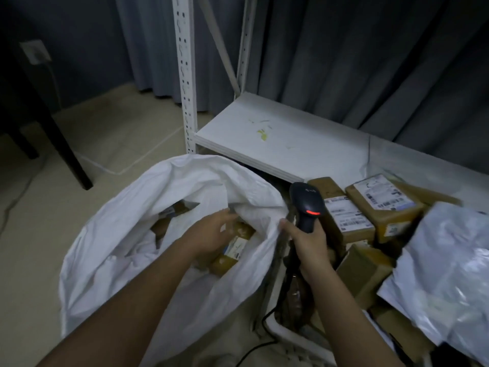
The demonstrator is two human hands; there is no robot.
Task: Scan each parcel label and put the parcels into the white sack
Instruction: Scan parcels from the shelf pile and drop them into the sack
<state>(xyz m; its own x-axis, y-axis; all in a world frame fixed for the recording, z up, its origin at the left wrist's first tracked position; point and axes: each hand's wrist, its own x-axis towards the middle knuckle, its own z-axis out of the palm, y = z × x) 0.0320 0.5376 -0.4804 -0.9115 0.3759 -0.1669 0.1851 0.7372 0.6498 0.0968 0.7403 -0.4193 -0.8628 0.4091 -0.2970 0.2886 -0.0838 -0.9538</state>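
The white sack (127, 234) stands open on the floor at lower left. My left hand (211, 234) reaches into its mouth with relaxed fingers over a brown taped parcel (232, 250) that lies inside; whether it touches the parcel I cannot tell. Another parcel (172, 211) shows deeper in the sack. My right hand (307, 242) grips the handle of a black barcode scanner (307, 205) with a red light, right beside the sack's rim. Several brown parcels with white labels (344, 215) (386, 205) lie to the right.
A white metal shelf rack (264, 133) stands behind the sack, its low board bare. A grey plastic mailer (447, 274) lies over the parcel pile at right. The scanner's black cable (254, 348) runs along the floor. A dark table leg (60, 144) stands at left.
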